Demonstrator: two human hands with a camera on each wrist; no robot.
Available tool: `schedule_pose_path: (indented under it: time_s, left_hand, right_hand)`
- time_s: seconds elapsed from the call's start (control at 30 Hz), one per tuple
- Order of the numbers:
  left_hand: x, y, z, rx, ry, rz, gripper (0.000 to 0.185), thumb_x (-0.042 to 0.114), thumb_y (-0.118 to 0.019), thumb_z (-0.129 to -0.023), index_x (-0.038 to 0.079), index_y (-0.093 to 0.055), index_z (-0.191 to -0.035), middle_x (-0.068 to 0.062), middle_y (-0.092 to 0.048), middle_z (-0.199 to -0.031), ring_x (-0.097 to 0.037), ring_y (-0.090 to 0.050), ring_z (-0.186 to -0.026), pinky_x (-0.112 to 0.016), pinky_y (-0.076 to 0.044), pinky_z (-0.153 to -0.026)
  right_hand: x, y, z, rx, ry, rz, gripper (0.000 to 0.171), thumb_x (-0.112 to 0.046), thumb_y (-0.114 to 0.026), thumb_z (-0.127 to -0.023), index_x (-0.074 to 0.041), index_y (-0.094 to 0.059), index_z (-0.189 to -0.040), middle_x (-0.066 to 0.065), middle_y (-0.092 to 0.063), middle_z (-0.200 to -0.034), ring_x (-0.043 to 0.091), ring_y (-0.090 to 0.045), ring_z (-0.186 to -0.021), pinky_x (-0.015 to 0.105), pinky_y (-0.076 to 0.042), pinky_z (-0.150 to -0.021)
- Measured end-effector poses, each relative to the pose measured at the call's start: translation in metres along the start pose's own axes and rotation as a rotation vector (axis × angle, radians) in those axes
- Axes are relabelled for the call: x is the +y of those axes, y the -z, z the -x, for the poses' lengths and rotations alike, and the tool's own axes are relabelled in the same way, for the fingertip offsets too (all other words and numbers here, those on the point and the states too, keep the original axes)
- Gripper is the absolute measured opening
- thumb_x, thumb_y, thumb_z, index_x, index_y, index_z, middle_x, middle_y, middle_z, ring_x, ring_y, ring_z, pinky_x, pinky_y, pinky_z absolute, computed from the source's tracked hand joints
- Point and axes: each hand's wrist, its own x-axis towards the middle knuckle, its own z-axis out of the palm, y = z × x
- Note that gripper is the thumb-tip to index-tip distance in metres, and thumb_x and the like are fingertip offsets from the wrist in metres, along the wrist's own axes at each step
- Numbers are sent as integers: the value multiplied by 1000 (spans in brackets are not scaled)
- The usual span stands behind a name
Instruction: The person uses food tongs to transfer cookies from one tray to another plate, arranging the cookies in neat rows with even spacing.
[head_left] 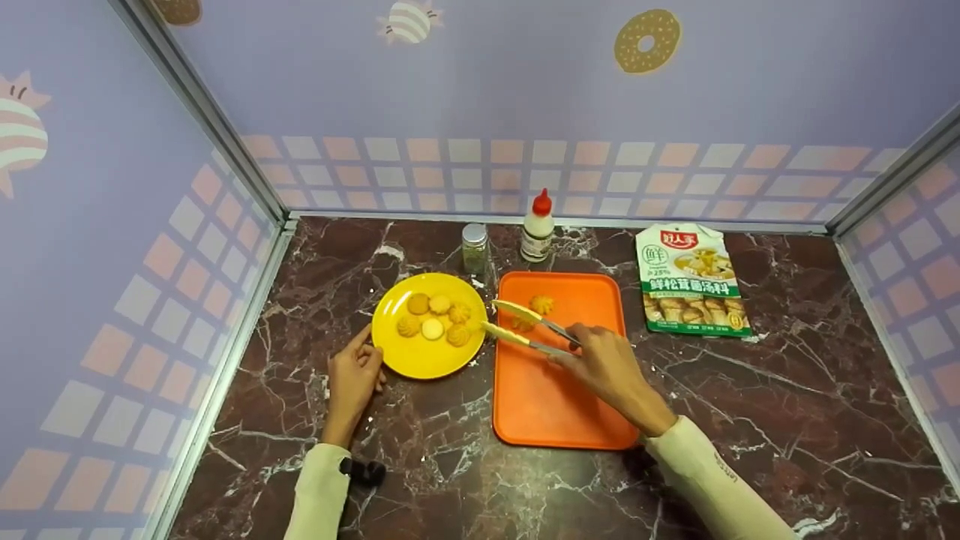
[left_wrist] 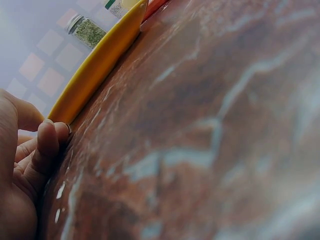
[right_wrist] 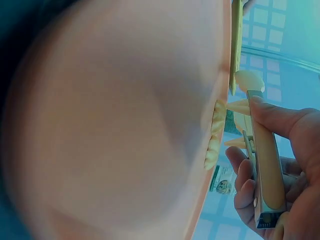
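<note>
My left hand (head_left: 354, 371) holds the left rim of a round yellow plate (head_left: 416, 364), fingertips at its edge in the left wrist view. Several small cookies (head_left: 432, 328), some round and some swirled, lie on the plate. Metal tongs with yellow tips (head_left: 516, 309) are gripped in my right hand (head_left: 606, 366), above an orange tray (head_left: 540, 412). The tong tips are spread apart near the tray's left edge, pointing at the plate, and I see nothing between them. Two swirled cookies (head_left: 541, 304) lie on the tray's far part, one partly hidden behind the tongs.
Behind the plate and tray stand a glass jar of green herbs (head_left: 475, 251) and a white squeeze bottle with a red cap (head_left: 538, 229). A green and white food pouch (head_left: 694, 281) lies right of the tray. Patterned walls (head_left: 450, 90) border the dark marbled table (head_left: 757, 420).
</note>
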Motion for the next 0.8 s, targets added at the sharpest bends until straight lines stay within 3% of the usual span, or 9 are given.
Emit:
schedule_pose_path:
  time_s: [0.8]
  left_hand:
    - [0,2,0,-12,-9,-7,52,-2,-62,-105,-3,-58,-156,-17,-68,-76,-15,-59,-47,-23,-49,-40]
  right_hand:
    - [17,3,8,-2,-77,4,40,-30,-98,-85,-3,-78,-107,10,-73,-79,33,-68,-65,53,-57,-60]
